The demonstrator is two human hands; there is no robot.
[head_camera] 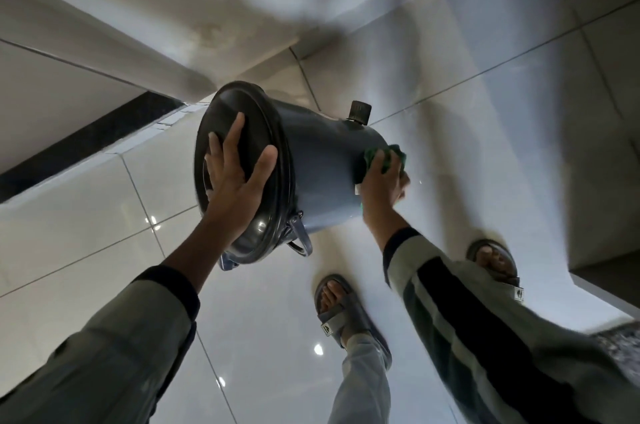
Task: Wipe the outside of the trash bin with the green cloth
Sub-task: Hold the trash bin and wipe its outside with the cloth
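A round blue-grey trash bin [318, 167] with a dark lid is tipped on its side above the floor, lid toward me. My left hand [235, 177] lies flat on the lid with fingers spread, bracing it. The green cloth [384, 157] is bunched in my right hand [381, 188], which presses it against the bin's wall near its base. A black pedal knob [360, 111] sticks out of the bin's upper side, and the hinge and handle [299, 238] hang at the lid's lower edge.
Glossy white floor tiles [270, 302] lie below. My sandalled feet [343, 309] stand under the bin. A white wall [173, 8] with a black strip [86, 136] runs at the upper left, and a grey step or ledge [606, 281] is at the right.
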